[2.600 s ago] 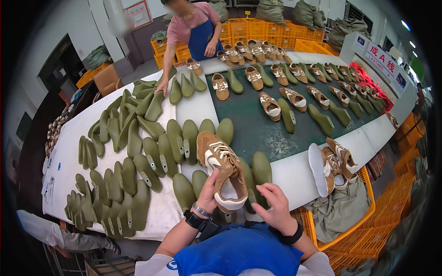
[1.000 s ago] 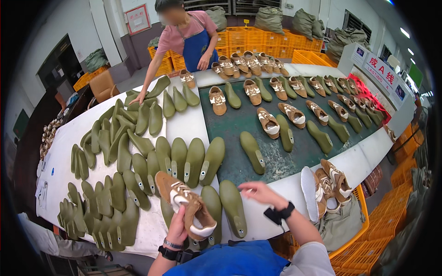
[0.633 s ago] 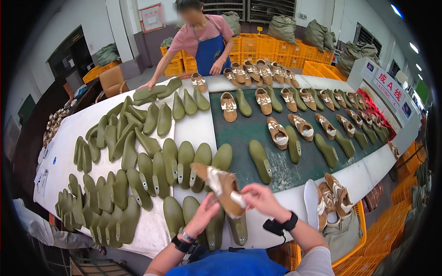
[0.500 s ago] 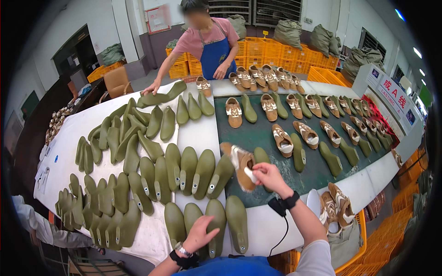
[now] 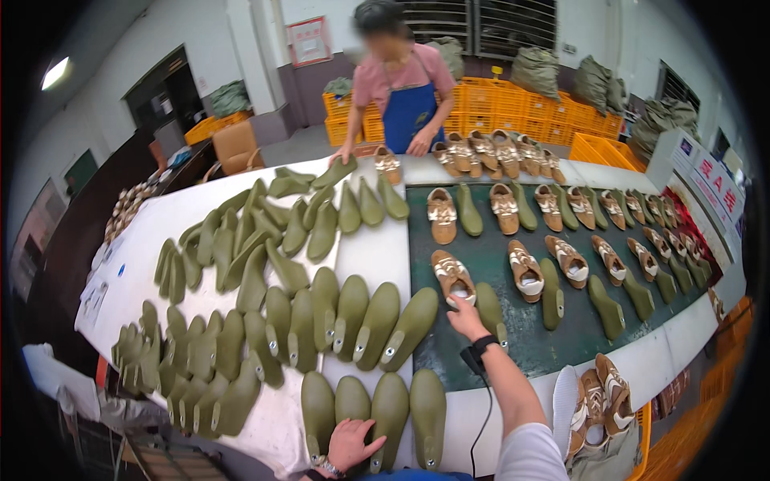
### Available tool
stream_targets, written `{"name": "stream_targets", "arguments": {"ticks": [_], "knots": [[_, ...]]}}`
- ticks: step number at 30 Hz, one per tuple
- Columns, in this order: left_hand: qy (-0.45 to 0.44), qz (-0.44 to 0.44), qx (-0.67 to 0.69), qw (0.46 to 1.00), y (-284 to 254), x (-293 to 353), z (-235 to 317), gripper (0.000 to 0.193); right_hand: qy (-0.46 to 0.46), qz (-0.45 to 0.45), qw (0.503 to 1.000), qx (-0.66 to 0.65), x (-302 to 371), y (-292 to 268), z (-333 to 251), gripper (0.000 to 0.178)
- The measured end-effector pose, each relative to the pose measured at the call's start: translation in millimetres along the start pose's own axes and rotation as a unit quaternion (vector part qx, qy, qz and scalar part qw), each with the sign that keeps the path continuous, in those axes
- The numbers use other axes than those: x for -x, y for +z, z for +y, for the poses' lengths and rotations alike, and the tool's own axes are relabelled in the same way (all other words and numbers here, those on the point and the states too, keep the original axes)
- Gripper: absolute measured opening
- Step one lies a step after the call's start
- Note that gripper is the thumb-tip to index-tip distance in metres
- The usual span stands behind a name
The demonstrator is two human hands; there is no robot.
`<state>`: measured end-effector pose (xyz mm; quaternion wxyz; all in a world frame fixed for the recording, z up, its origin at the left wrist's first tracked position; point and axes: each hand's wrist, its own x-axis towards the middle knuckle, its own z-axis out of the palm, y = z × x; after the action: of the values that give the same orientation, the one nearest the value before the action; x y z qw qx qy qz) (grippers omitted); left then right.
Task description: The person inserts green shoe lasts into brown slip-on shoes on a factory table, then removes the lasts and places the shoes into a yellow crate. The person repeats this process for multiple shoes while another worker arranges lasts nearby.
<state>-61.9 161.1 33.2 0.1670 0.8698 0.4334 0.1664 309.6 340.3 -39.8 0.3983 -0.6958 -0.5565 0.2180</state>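
My right hand (image 5: pixel 467 319) is closed on the heel of a brown suede sneaker (image 5: pixel 451 271) with white stripes and laces. The sneaker is at the left end of the green mat, toe pointing away, beside an olive-green shoe last (image 5: pixel 490 313). Low in the picture, my left hand (image 5: pixel 351 446) is on the heel end of another green shoe last (image 5: pixel 353 398), fingers curled over it. That last lies in the nearest row, next to a similar shoe last (image 5: pixel 427 413) and others. The left fingertips are partly hidden against the lasts.
Rows of sneakers and lasts cover the green mat (image 5: pixel 433 353). Many lasts crowd the white tabletop (image 5: pixel 120 232) at left. Across the table a co-worker (image 5: pixel 409 88) in a blue apron touches a last. A crate (image 5: pixel 644 433) with sneakers stands at my right; a black cord hangs by my right wrist.
My right hand has lowered the sneaker onto the mat. My left hand has come down onto a last. The co-worker's arm has drawn back, and the view has shifted.
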Motion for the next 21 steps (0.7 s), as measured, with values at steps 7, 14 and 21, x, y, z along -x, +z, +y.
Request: {"name": "stream_targets", "arguments": {"ticks": [7,14,21], "knots": [[0.029,0.078,0.033,0.996,11,10,-11,0.039,-0.096,-0.253,0.962,-0.038,173,-27,-75,0.042],[-0.003,0.079,0.072,0.994,19,17,-15,0.039,-0.149,-0.179,0.964,0.128,276,25,-115,0.053],[-0.025,0.137,-0.012,0.99,-6,51,-50,0.043,-0.163,-0.01,0.981,0.109,282,55,-108,0.026]]}}
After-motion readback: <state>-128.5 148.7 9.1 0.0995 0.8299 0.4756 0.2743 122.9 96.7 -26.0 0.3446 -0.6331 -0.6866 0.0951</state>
